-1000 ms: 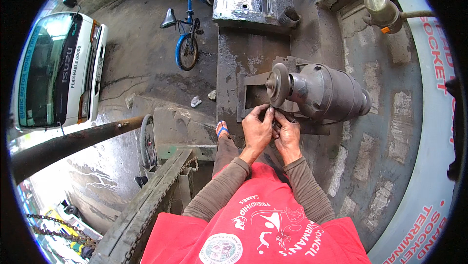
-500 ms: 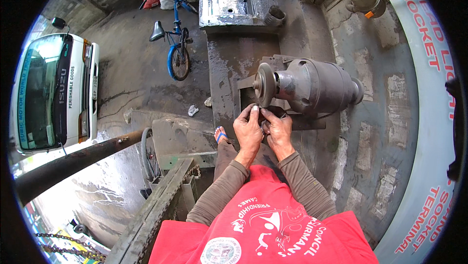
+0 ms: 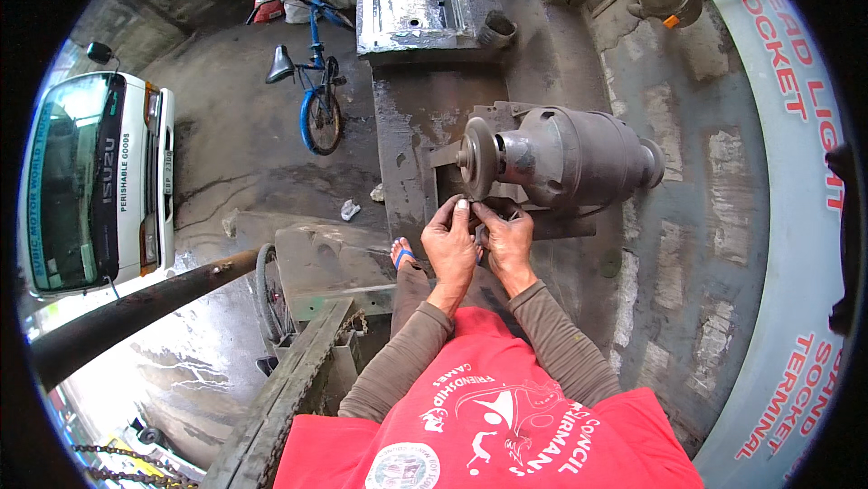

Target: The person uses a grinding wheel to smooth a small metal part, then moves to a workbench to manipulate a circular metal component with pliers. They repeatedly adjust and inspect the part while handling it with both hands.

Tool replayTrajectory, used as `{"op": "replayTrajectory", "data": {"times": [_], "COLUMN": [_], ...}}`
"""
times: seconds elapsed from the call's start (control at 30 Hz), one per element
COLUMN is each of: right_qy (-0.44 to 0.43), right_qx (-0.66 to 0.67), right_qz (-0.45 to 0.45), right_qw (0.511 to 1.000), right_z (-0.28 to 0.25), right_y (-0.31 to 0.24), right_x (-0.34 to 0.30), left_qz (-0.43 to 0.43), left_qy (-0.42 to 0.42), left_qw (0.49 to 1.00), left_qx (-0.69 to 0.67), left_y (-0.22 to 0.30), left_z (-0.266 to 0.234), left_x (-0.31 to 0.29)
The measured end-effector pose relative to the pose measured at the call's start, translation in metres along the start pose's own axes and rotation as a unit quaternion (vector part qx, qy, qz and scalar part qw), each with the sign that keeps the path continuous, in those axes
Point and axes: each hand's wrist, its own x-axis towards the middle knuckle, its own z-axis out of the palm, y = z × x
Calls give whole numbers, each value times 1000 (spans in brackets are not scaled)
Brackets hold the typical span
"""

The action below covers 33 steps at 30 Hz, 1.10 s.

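Note:
Just in front of a bench grinder's wheel (image 3: pixel 480 160), my two hands meet with their fingertips close together. My left hand (image 3: pixel 449 248) is closed in a pinch, thumb on top, at the wheel's near edge. Beside it, my right hand (image 3: pixel 508 243) is also closed, its fingers darkened with grime. Whatever small piece sits between the fingertips is too small and hidden to name. The wheel is mounted on the shaft of a large grey motor (image 3: pixel 583 159). Whether the fingertips touch the wheel, I cannot tell.
A metal bench (image 3: pixel 425 42) stands beyond the grinder, with a small can (image 3: pixel 497 30) at its corner. Left of it are a blue bicycle (image 3: pixel 318 96) and a white truck (image 3: pixel 136 182). A rusty pole (image 3: pixel 154 304) and a wooden beam (image 3: pixel 285 399) lie at lower left.
The whole scene has shifted slightly left in view. Both hands stay pinched together by the wheel, with hardly any movement relative to it.

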Motion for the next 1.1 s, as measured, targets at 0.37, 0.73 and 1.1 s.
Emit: {"op": "replayTrajectory", "data": {"times": [0.37,0.73,1.1], "right_qy": [15,-8,-39], "right_qx": [33,-191,-171], "right_qz": [27,-138,-110], "right_qw": [999,972,978], "right_z": [3,-15,-8], "right_y": [1,4,-3], "right_x": [4,0,3], "left_qz": [68,-53,-171], "left_qy": [7,-29,-61], "left_qw": [997,997,978], "left_qx": [28,-52,-107], "left_y": [-3,-4,0], "left_z": [6,-2,-14], "left_x": [3,1,6]}}
